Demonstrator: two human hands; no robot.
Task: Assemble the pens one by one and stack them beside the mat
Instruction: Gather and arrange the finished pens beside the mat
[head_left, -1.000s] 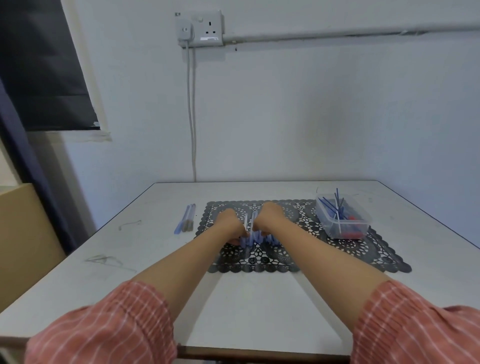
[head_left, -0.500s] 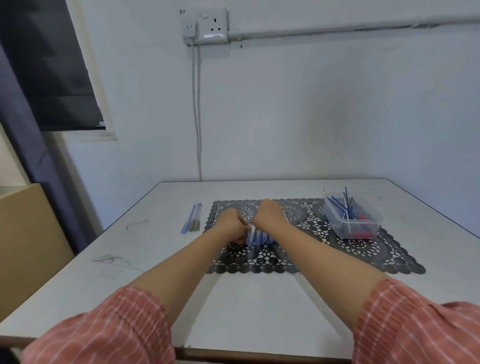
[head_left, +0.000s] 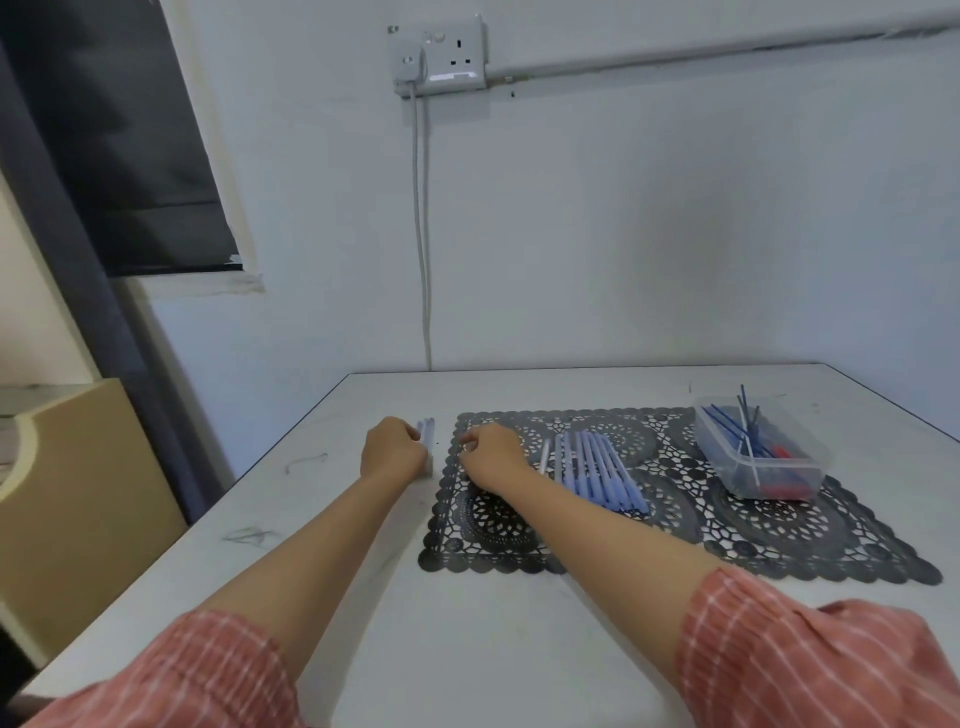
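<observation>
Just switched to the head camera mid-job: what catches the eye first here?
A black lace-pattern mat lies mid-table, with a row of pale blue pen barrels on it and a clear plastic tub of blue refills at its far right corner. The left hand is at a small stack of pens just off the mat's left edge; the right hand is over that edge.

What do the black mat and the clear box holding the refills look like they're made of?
The mat: likely moulded plastic or vinyl, dark grey, matte; its lace cut-outs show the table through. The box: clear, slightly glossy rigid plastic; the refills show through its walls.
</observation>
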